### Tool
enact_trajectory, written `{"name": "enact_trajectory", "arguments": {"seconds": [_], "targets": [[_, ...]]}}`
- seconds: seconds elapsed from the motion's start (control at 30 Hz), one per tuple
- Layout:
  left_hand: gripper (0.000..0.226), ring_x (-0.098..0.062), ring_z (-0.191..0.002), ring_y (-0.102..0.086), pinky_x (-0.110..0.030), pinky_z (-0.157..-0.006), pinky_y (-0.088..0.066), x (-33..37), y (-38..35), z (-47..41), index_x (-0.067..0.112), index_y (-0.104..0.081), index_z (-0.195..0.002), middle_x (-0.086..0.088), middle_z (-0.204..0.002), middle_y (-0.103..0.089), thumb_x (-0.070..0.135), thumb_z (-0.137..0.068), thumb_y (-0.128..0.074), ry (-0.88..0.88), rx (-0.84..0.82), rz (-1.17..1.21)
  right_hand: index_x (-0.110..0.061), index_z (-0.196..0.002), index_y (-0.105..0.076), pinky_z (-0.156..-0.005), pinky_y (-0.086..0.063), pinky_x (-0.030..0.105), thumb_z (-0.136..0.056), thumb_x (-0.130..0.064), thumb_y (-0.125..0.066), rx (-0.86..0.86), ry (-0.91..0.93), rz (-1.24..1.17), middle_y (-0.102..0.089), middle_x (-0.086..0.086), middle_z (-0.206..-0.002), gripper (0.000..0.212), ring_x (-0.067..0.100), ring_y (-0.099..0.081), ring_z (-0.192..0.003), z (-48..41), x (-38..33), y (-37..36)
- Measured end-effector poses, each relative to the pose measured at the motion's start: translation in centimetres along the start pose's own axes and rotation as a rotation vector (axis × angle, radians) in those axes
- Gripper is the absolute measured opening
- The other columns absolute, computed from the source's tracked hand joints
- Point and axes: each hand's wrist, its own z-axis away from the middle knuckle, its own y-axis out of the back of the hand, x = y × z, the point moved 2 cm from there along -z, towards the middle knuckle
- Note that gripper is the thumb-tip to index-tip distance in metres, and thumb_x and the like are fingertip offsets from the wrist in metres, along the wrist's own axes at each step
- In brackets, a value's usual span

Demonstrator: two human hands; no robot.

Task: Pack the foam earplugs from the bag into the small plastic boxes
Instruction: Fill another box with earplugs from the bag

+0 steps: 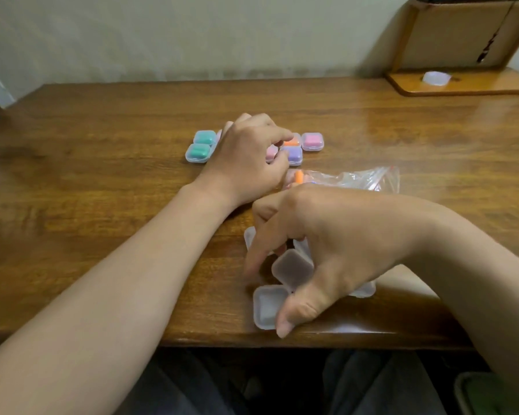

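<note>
View from the person's head, looking down at a wooden table point(102, 205) set against a pale wall.

Towards the far middle of the table is a cluster of small clear plastic boxes, closed and filled with earplugs. There are two teal boxes point(205, 137) on the left, one in front of the other. On the right are an orange box point(292, 141), a pink box point(312, 141) and a purple box point(292, 154).

The left hand point(246, 157) reaches over the middle of this cluster. Its forefinger and thumb are curled around a pale pink box point(271, 152), and the forefinger tip also meets the orange box.

Just in front of the cluster lies a crumpled clear zip bag point(357, 178) with an orange earplug point(298, 176) showing inside its left end.

Nearer the front edge, the right hand point(327, 250) arches over a huddle of empty boxes point(292, 266) (all frosted and colourless). Its fingers are curled downward and the thumb tip rests on the nearest empty box point(267, 307). Motion blur makes it impossible to tell whether this hand actually grips any box.

At the far right corner stands a wooden stand point(462, 85) with a small white object point(436, 77) on its base
</note>
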Motion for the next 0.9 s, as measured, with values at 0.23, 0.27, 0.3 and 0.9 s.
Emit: {"name": "enact_trajectory", "arguments": {"seconds": [0.23,0.27,0.3,0.9], "targets": [[0.032,-0.028,-0.092,-0.061,-0.041,-0.08,-0.043,0.0,-0.1,0.0,0.017,-0.078,-0.107,-0.005,-0.096,-0.071,0.019,-0.082,-0.058,-0.004,0.019,0.014,-0.038,-0.093,-0.076,-0.076,-0.045,0.033,-0.068,-0.068,-0.074,0.058,0.108,-0.019,-0.049,-0.014,-0.085,0.039,0.004,-0.05,-0.084,1.5,-0.9,0.6],[0.032,-0.028,-0.093,-0.061,-0.04,-0.08,-0.042,0.0,-0.1,0.1,0.017,-0.078,-0.108,-0.004,-0.097,-0.071,0.02,-0.083,-0.058,-0.005,0.017,0.014,-0.038,-0.093,-0.075,-0.077,-0.045,0.033,-0.069,-0.066,-0.076,0.048,0.098,-0.018,-0.05,-0.014,-0.086,0.036,0.004,-0.05,-0.084,1.6,-1.1,0.6],[0.032,-0.027,-0.094,-0.061,-0.04,-0.081,-0.042,0.0,-0.1,0.1,0.017,-0.078,-0.109,-0.005,-0.098,-0.071,0.02,-0.083,-0.058,-0.005,0.013,0.016,-0.037,-0.093,-0.075,-0.078,-0.046,0.033,-0.07,-0.063,-0.077,0.039,0.095,-0.016,-0.05,-0.014,-0.087,0.035,0.004,-0.051,-0.084,1.4,-1.3,0.5],[0.032,-0.029,-0.089,-0.061,-0.044,-0.077,-0.044,0.0,-0.1,0.1,0.016,-0.078,-0.107,-0.005,-0.093,-0.071,0.02,-0.082,-0.058,-0.017,0.016,0.019,-0.039,-0.1,-0.072,-0.081,-0.044,0.031,-0.063,-0.075,-0.065,0.101,0.099,-0.059,-0.051,-0.017,-0.091,0.051,0.002,-0.051,-0.089,1.6,-0.8,0.6]]}}
